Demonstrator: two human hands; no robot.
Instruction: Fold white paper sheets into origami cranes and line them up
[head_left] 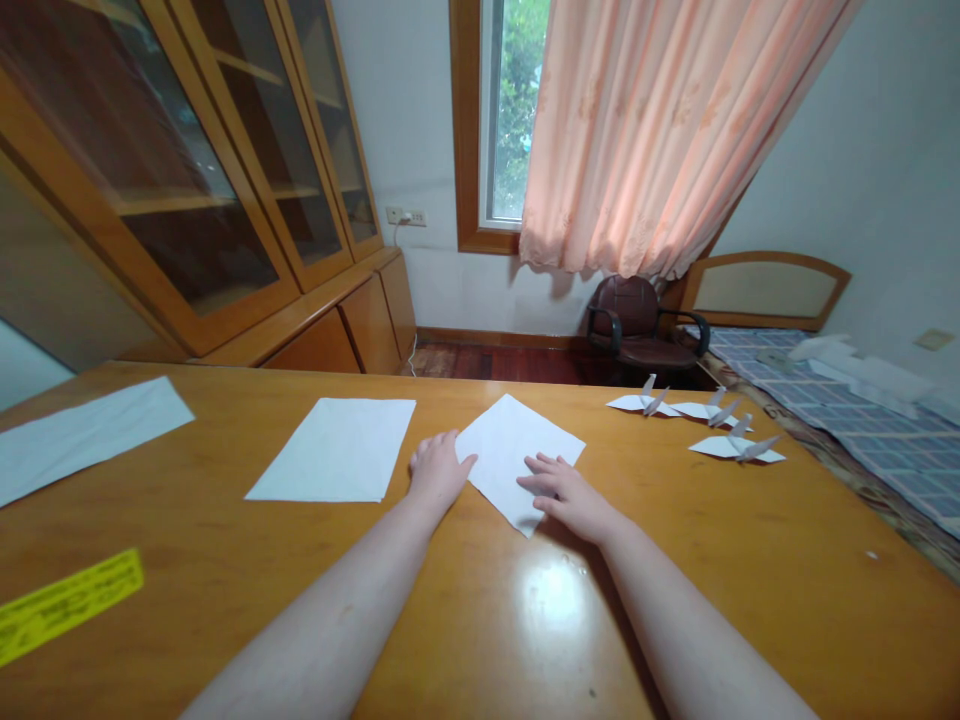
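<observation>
The left hand (441, 470) and right hand (566, 497) lie on the glossy honey-coloured wooden desk (750, 570), on either side of a white square paper sheet (510, 450) turned corner-on to the person. The left fingers (459, 462) are extended and relaxed, touching the sheet's left edge without pinching it. The right fingers (541, 483) are likewise loose and flat, resting on the sheet's lower right part, with nothing clenched or grasped. The sheet lies near the desk's middle, just right of a larger white rectangular paper sheet (334, 450). Further left lies a long pale white paper strip (82, 440), and a yellow printed paper strip (67, 605) sits near the desk's left edge. Well to the right stand three small white folded paper cranes (709, 415) in a loose cluster, their wings spread on the desk. Beyond the desk are a glass-fronted wooden cabinet (187, 170), a peach floral curtain (660, 130) beside a wood-framed window (510, 110), a dark red-brown leather chair (637, 325), and a bed with a blue checked cover (847, 420).
</observation>
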